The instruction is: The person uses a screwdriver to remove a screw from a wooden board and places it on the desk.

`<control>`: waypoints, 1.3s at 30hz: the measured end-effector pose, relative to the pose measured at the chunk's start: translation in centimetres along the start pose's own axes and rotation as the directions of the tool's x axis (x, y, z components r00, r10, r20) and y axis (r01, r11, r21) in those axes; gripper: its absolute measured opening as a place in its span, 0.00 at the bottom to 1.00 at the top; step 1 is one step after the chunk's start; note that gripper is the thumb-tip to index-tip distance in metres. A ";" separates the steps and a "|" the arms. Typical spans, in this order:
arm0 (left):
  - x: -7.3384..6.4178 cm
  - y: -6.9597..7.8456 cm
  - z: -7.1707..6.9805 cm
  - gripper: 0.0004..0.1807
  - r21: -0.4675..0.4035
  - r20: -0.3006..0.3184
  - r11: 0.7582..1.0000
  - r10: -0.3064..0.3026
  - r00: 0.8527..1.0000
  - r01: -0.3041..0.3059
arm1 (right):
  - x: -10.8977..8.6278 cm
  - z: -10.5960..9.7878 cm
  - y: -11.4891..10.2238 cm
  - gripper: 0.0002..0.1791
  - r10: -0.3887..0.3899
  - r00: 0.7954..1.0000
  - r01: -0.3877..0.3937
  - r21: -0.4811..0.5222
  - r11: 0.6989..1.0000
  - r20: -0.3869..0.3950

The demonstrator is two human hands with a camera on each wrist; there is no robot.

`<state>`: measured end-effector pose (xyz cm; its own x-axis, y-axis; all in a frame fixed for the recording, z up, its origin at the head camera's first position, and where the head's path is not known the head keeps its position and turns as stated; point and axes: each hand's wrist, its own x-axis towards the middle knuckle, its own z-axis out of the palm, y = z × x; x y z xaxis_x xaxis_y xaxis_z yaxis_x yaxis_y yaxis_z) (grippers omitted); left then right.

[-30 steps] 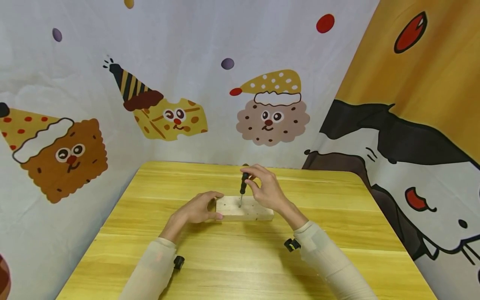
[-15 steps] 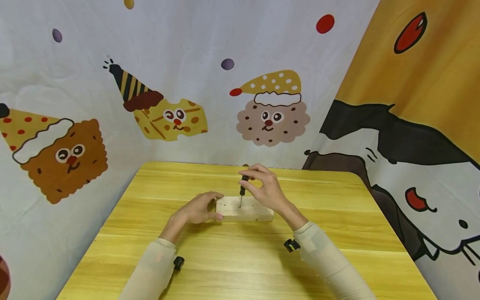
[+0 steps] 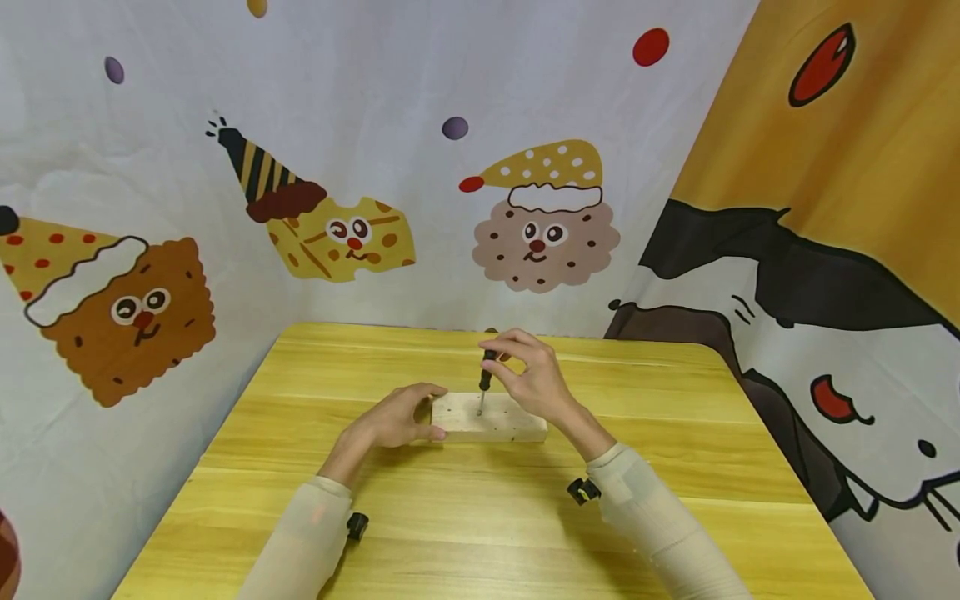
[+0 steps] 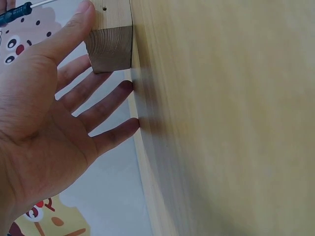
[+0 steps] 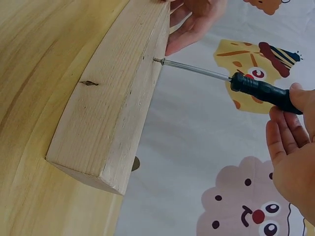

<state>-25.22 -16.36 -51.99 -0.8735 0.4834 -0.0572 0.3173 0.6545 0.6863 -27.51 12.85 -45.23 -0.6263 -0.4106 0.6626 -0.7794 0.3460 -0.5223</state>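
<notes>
Maybe the biggest worry is a slip. The block (image 3: 498, 427) lies flat on the table (image 3: 480, 521), and the screw (image 5: 158, 60) sticks up a little from the block's top, left of its middle. The screwdriver (image 3: 487, 371) stands above the block with its tip at the screw. The right hand (image 3: 536, 379) is over the block, pinching the handle with thumb and fingertips. That looks like a light hold. If it tips the screwdriver sideways, the tip could pop off the screw and scratch the block's top. It could even poke the left hand (image 3: 397, 417), which is at the block's left end, near the tip.

The left hand has its thumb on the block's near side and a finger round the far side, so it pinches just that end. Its other fingers are spread beside the block. Nothing holds the block's right end, so a hard twist might make the block swing round or slide. Pushing too softly could be bad too, because the tip might spin and chew up the screw. I can't tell how hard either hand is squeezing, or whether the screw is straight in the block.
</notes>
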 end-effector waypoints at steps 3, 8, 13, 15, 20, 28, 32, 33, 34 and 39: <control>0.0 0.1 0.0 0.45 0.002 -0.004 1.000 -0.003 1.000 0.003 | 0.0 0.0 -0.1 0.16 0.011 1.000 -0.011 -0.001 1.000 0.006; 0.0 0.1 -0.1 0.45 0.001 -0.004 1.000 -0.004 1.000 0.004 | 0.1 -0.1 -0.2 0.18 0.015 1.000 -0.014 -0.013 1.000 0.025; 0.0 0.0 -0.1 0.45 -0.006 -0.006 1.000 0.002 1.000 -0.002 | 0.1 -0.2 -0.4 0.19 0.024 0.998 -0.023 -0.011 1.000 0.061; -0.1 0.0 0.0 0.45 -0.010 -0.004 1.000 0.002 1.000 -0.002 | 0.1 -0.3 -0.5 0.20 0.034 0.997 -0.034 -0.004 0.999 0.073; -0.2 0.0 0.1 0.44 -0.018 -0.003 1.000 0.003 1.000 -0.003 | 0.0 -0.3 -0.7 0.18 0.034 0.997 -0.034 0.009 0.999 0.071; -0.2 0.0 0.1 0.44 -0.015 -0.005 1.000 0.006 1.000 -0.006 | 0.1 0.1 -0.3 0.16 -0.009 0.999 0.008 0.006 1.000 0.034; -0.3 0.0 0.0 0.44 -0.018 -0.002 1.000 0.005 1.000 -0.005 | 0.1 0.1 -0.2 0.16 -0.009 1.000 0.009 0.005 1.000 0.028; -0.3 0.1 0.0 0.44 -0.018 -0.002 1.000 0.006 1.000 -0.006 | 0.1 0.1 -0.3 0.16 -0.008 1.000 0.008 0.002 1.000 0.028; -0.3 0.1 0.0 0.44 -0.018 -0.003 1.000 0.007 1.000 -0.007 | 0.1 0.0 -0.3 0.16 -0.007 1.000 0.007 -0.001 1.000 0.028; -0.3 0.2 -0.1 0.44 -0.023 -0.005 1.000 0.004 1.000 -0.004 | 0.2 -0.1 -0.6 0.16 0.004 0.999 -0.004 -0.014 1.000 0.037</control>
<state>-24.92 -16.47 -51.80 -0.8739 0.4834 -0.0508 0.3127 0.6391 0.7027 -27.18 12.67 -44.75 -0.6296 -0.4402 0.6401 -0.7769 0.3596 -0.5169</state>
